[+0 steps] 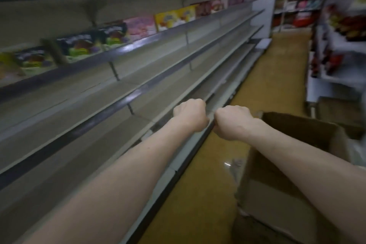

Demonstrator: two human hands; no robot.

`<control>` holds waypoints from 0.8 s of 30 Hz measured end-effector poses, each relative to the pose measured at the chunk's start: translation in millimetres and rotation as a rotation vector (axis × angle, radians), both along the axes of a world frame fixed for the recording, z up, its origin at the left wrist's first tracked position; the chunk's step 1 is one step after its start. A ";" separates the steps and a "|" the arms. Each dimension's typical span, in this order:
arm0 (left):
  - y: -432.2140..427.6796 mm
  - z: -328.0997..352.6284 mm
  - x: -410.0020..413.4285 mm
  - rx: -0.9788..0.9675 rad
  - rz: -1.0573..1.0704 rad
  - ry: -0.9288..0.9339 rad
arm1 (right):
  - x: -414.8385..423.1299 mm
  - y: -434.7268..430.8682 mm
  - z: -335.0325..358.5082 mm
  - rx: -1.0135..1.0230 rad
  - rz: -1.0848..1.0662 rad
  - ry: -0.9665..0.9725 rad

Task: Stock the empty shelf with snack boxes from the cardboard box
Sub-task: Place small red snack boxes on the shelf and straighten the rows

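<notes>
Both my arms stretch forward side by side over the lower shelf edge. My left hand and my right hand are curled into fists, knuckles away from me, and I see nothing held in either. An open brown cardboard box stands on the floor at the lower right, under my right forearm; its inside is not visible. On the left, a long shelf unit has several bare grey shelves. One upper shelf carries a row of snack boxes, dark, pink and yellow. The view is blurred.
A yellow-brown aisle floor runs ahead between the shelf unit and stocked racks on the right. More stocked shelves close the aisle's far end. Another cardboard piece lies behind the box.
</notes>
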State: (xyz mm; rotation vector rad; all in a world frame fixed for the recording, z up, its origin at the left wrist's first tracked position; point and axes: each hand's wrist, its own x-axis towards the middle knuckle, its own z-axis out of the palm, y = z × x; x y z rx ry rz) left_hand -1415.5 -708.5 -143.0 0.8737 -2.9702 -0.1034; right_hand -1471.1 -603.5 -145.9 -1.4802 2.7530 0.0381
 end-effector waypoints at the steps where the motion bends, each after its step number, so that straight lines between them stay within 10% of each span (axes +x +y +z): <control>1: 17.5 -8.0 -24.1 0.014 -0.033 -0.015 | -21.3 17.6 -6.3 0.015 -0.030 -0.016; 24: 191.4 -167.5 -275.7 0.261 -0.416 -0.303 | -257.7 248.1 -156.4 -0.081 -0.687 -0.535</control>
